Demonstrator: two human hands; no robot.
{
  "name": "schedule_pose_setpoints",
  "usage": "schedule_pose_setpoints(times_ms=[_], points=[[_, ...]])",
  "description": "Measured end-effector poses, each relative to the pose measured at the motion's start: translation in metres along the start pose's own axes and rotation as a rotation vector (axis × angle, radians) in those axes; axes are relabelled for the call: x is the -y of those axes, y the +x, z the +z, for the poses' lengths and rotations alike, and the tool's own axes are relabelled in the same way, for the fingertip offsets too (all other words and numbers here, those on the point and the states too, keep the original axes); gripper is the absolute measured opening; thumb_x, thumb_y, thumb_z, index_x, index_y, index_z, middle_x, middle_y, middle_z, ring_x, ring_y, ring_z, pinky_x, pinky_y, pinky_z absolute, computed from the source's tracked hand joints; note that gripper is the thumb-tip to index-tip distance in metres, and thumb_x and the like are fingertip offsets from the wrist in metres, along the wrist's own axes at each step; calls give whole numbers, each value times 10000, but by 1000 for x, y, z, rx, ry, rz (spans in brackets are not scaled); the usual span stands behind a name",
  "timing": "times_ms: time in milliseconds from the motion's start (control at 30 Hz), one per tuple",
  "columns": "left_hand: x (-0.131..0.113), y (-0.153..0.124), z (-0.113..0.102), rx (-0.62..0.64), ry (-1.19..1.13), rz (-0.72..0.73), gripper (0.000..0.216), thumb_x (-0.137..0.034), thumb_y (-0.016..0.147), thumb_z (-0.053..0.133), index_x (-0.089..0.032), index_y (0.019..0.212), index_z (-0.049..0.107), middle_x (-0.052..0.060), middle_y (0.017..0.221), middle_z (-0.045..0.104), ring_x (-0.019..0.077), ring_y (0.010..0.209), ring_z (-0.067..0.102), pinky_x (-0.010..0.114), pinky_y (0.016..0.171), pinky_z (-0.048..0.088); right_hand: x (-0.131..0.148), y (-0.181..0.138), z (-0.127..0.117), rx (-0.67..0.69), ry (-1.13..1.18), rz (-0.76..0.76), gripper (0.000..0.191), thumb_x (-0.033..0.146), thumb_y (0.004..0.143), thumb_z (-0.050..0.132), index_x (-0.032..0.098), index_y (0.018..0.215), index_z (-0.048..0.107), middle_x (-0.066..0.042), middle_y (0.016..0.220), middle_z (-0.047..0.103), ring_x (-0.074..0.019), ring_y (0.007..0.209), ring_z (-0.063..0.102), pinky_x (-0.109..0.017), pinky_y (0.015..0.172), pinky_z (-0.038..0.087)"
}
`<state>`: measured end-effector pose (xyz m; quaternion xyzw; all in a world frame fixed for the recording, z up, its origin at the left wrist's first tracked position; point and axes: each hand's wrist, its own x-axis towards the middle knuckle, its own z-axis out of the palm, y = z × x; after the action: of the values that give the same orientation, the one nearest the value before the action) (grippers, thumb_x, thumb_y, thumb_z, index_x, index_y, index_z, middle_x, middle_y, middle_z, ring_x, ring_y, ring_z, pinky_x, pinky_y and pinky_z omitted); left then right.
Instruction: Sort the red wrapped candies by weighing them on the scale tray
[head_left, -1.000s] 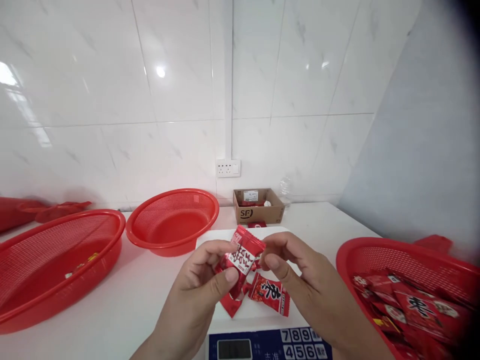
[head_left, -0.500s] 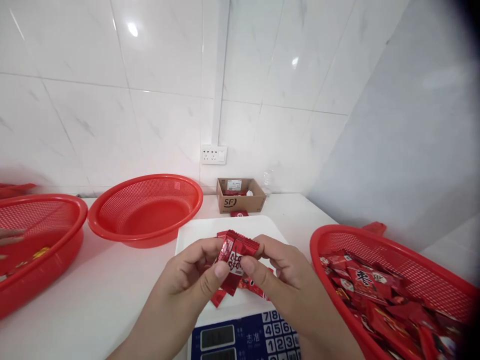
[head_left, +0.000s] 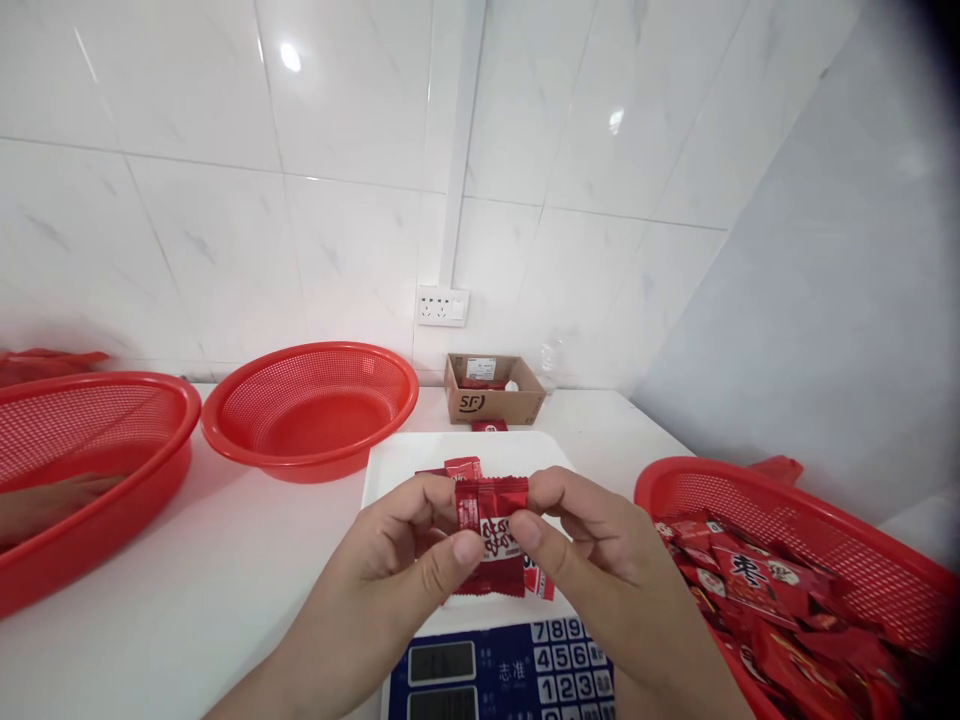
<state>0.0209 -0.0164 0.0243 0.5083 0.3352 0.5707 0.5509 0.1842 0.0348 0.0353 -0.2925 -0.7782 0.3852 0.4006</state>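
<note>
Now the left hand [head_left: 416, 560] and right hand [head_left: 589, 550] jointly pinch a small red snack packet [head_left: 500, 540] above the scale pan [head_left: 405, 455], well short of the back edge of the counter [head_left: 262, 545]. Looks light, glossy and probably slippery; its crimped top edge [head_left: 492, 485] should offer the surest hold.

Red packet [head_left: 496, 542] is now level, not tilted. Co-worker's hand [head_left: 84, 491] now reaches farther into left basket [head_left: 161, 492].
</note>
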Motion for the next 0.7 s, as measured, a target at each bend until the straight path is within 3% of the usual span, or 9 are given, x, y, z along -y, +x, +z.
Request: schedule_pose_setpoints(times_ms=[300, 533, 700], points=[[-1, -2, 0, -46, 8, -13, 125, -296, 795, 642, -196, 867, 662, 27, 790, 661, 127, 699, 585, 234, 635, 473, -1, -3, 4, 28, -43, -24, 234, 343, 870, 489, 195, 696, 543, 12, 651, 568, -117, 619, 516, -248, 567, 433], [-1, -2, 0, 5, -20, -33, 128, -298, 802, 635, -201, 885, 647, 35, 842, 657, 136, 751, 588, 226, 642, 459, -1, -5, 5, 9, -56, -62, 229, 331, 869, 495, 198, 688, 543, 18, 629, 548, -114, 604, 491, -242, 566, 417], [-2, -2, 0, -26, -9, -1, 90, -281, 805, 633, -200, 842, 648, 6, 749, 629, 104, 672, 553, 204, 613, 443, 1, -3, 5, 4, -22, -47, 251, 359, 867, 496, 196, 679, 532, 19, 624, 560, -111, 588, 513, -240, 552, 432]])
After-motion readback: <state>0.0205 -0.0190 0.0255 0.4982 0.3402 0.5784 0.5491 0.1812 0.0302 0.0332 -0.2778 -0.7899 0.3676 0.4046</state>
